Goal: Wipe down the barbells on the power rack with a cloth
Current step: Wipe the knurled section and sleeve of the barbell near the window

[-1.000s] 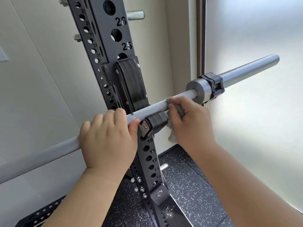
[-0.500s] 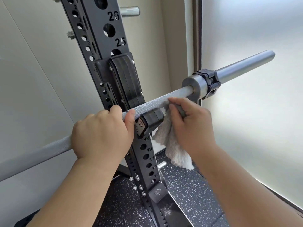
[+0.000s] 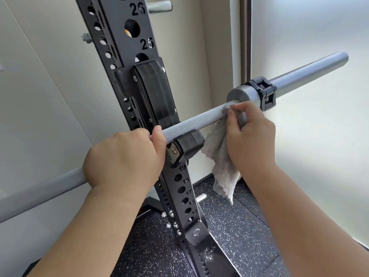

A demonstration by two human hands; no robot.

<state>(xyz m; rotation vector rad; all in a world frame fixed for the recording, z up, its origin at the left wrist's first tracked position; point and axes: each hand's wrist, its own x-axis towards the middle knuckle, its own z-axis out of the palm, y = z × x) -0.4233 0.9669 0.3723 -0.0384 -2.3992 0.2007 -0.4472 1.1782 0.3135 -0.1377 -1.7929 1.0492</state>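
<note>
Fingers [image 3: 242, 106] of the right hand [image 3: 251, 140] clamp a grey cloth [image 3: 221, 156] on the barbell [image 3: 197, 120]; the left hand [image 3: 123, 156] grips it. Speckled black floor [image 3: 229, 226] at bottom centre.

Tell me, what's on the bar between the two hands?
In the head view, the rack's black hook holds the barbell between the left hand and the right hand; the rest is bare bar up to the cloth.

Your barbell [image 3: 191, 123] runs off the left edge; your right hand [image 3: 251, 140] and cloth [image 3: 219, 156] hide part of its shaft.
</note>
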